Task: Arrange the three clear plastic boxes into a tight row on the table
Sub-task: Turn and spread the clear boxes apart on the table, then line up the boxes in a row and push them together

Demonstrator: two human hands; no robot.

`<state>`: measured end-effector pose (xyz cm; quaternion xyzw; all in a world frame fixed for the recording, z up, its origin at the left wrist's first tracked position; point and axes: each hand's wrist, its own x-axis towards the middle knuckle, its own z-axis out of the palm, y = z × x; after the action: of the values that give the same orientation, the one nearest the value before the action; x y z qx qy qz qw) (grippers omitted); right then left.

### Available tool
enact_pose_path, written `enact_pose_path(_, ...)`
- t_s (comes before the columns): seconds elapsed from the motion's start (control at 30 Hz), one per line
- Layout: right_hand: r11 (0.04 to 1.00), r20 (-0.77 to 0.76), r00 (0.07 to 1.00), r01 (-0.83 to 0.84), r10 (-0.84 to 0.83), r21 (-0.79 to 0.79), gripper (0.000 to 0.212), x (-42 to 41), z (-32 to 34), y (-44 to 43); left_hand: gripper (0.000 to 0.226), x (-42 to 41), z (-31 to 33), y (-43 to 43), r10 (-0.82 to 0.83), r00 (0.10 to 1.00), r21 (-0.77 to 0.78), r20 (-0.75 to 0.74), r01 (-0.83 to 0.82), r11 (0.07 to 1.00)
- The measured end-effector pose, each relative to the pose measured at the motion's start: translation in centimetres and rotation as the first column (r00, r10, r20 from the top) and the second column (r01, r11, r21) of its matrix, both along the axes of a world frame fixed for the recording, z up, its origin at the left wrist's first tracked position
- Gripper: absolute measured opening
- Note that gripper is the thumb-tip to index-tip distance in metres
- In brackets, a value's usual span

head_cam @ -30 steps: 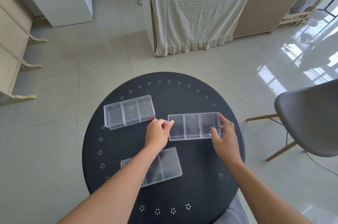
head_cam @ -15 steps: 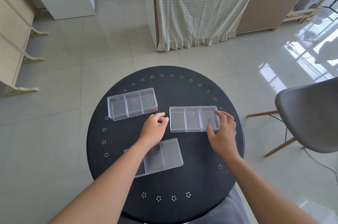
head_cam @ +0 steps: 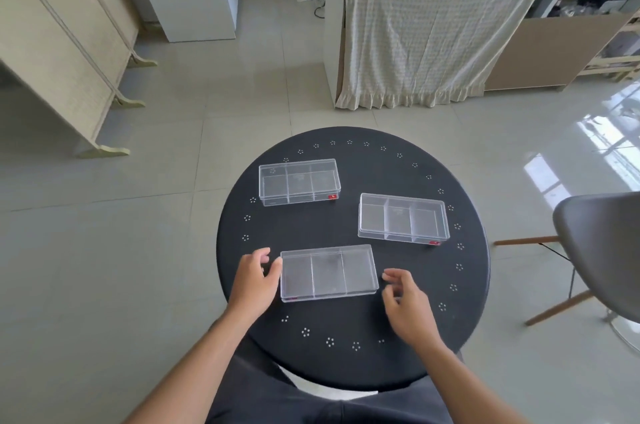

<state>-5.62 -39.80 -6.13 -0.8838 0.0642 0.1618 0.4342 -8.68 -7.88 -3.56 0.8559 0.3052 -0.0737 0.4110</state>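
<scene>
Three clear plastic boxes with three compartments each lie apart on the round black table [head_cam: 408, 337]. One box [head_cam: 299, 181] is at the far left and another box [head_cam: 403, 218] at the right, both untouched. The nearest box [head_cam: 328, 273] lies in front of me. My left hand [head_cam: 254, 280] is at its left short end, thumb touching that edge, fingers apart. My right hand [head_cam: 407, 306] hovers just off its right end with curled fingers and a small gap to the box, holding nothing.
A grey chair [head_cam: 599, 257] stands close to the table's right side. Past the table, across the tiled floor, is a cloth-draped cabinet [head_cam: 426, 42]. Beige furniture [head_cam: 59, 53] lines the left wall.
Both hands have left the right-hand box and drawn back to the two ends of the nearest box. The camera view has shifted, so the table sits lower and farther right.
</scene>
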Motion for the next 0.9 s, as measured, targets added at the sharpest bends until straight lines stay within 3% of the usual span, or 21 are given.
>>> enact_pose_path(0.1, 0.999, -0.027, 1.000, 0.007, -0.006, 0.035, 0.034, -1.2, 0.2, 1.2, 0.044, -2.0, -0.2, -0.5, -0.058, 0.989, -0.138, -0.134, 0.039, 0.990)
enact_pose_path(0.3, 0.999, -0.060, 0.998, -0.013, 0.016, 0.047, 0.045, -1.7, 1.6, 2.2, 0.047, -1.9, 0.8, -2.2, -0.024, 0.998, -0.133, -0.054, 0.016, 0.991)
enact_pose_path(0.4, 0.997, 0.035, 0.999, 0.018, -0.020, 0.079, 0.042, -1.4, 2.9, 2.3, 0.048, -1.3, 1.0, -2.0, 0.009, 1.000, -0.136, -0.010, -0.011, 0.991)
enact_pose_path(0.5, 0.987, 0.129, 0.985, 0.097, -0.113, 0.125, 0.036, -1.0, 4.8, 2.4, 0.070, -0.7, 1.5, -1.5, 0.076, 0.997, -0.192, -0.004, -0.075, 0.979)
enact_pose_path(0.6, 0.978, 0.158, 0.978, 0.104, -0.134, 0.183, 0.029, -0.8, 5.8, 2.3, 0.062, -0.5, 2.1, -1.8, 0.140, 0.990, -0.270, 0.006, -0.134, 0.954)
enact_pose_path(0.77, 0.992, 0.146, 0.989, 0.021, -0.039, 0.122, 0.050, -1.3, 5.3, 2.3, 0.065, -1.0, 0.6, -1.0, 0.120, 0.993, -0.261, -0.010, -0.118, 0.958)
enact_pose_path(0.9, 0.997, 0.073, 0.995, -0.069, 0.068, 0.017, 0.065, -0.6, 4.3, 2.7, 0.059, -1.6, 0.6, -1.3, -0.005, 1.000, -0.129, -0.022, 0.002, 0.992)
